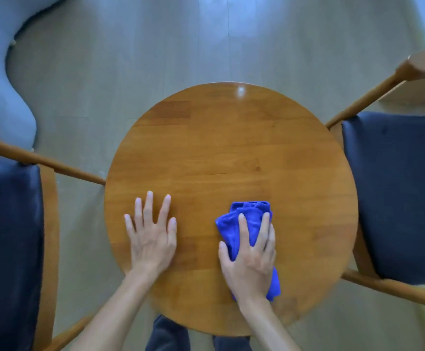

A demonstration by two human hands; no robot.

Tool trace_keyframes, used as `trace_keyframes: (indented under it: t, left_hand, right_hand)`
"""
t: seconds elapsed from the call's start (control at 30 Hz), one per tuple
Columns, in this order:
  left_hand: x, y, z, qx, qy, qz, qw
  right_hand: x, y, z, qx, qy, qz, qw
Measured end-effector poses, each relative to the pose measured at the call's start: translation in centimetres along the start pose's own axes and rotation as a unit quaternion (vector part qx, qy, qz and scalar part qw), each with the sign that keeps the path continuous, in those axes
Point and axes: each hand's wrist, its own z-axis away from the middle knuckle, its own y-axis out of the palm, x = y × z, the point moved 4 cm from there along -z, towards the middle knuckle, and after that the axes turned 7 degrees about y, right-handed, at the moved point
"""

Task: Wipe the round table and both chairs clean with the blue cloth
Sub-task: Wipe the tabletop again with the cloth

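Now right hand (250,259) atop blue cloth (241,221)

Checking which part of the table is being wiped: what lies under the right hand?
The bunched blue cloth lies under the right hand, on the round table. The wood beneath the cloth is covered and cannot be seen.

No legible txt, labels or nos. anywhere.

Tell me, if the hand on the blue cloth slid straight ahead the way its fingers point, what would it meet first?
Nothing, it seems: beyond the right hand and blue cloth lies only bare round table, up to its far rim.
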Motion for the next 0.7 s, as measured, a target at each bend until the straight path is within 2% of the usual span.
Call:
trace_keyframes:
  t: [0.03, 0.07, 0.13, 0.23, 0.3, 0.37, 0.47, 0.53, 0.6, 0.67, 0.7]
  left_hand:
    - [1.0, 0.2, -0.6, 0.013, 0.010, -0.027, 0.999]
    - [1.4, 0.3, -0.8, 0.017, 0.027, -0.044, 0.999]
    - [1.6, 0.6, -0.7, 0.014, 0.052, -0.063, 0.997]
    - [1.9, 1.1, -0.6, 0.003, 0.053, -0.070, 0.996]
    - [2.2, 1.5, -0.6, -0.008, 0.050, -0.071, 0.996]
    - [2.3, 1.7, -0.7, -0.015, 0.053, -0.077, 0.995]
    - [2.2, 2.0, -0.6, -0.013, 0.058, -0.082, 0.995]
    - [2.1, 1.9, -0.7, -0.017, 0.053, -0.087, 0.995]
    - [2.2, 2.0, -0.7, -0.016, 0.050, -0.089, 0.995]
    - [2.2, 2.0, -0.7, -0.016, 0.052, -0.088, 0.995]
    - [2.1, 2.0, -0.7, -0.017, 0.054, -0.088, 0.994]
  right_hand:
    - [1.0, 0.6, 1.2, -0.005, -0.004, 0.004, 1.000]
    - [1.7, 1.4, 3.2, -0.009, -0.044, 0.009, 0.999]
    - [2.2, 2.8, 8.5, 0.009, -0.184, -0.001, 0.983]
    - [-2.0, 1.9, 11.9, 0.023, -0.313, 0.019, 0.949]
    - [-6.4, -0.4, 9.6, 0.039, -0.337, 0.049, 0.940]
    - [-10.7, -3.2, 5.6, 0.012, -0.273, 0.030, 0.962]
    - [-14.7, -5.9, -2.7, -0.051, -0.077, -0.015, 0.996]
    - [-15.0, -7.0, -8.5, -0.107, 0.072, -0.054, 0.990]
    - [-13.5, -7.1, -13.1, -0.150, 0.195, -0.072, 0.967]
    - [-9.4, -5.9, -14.6, -0.165, 0.220, -0.058, 0.960]
    - [-6.7, -4.7, -13.7, -0.158, 0.178, -0.050, 0.970]
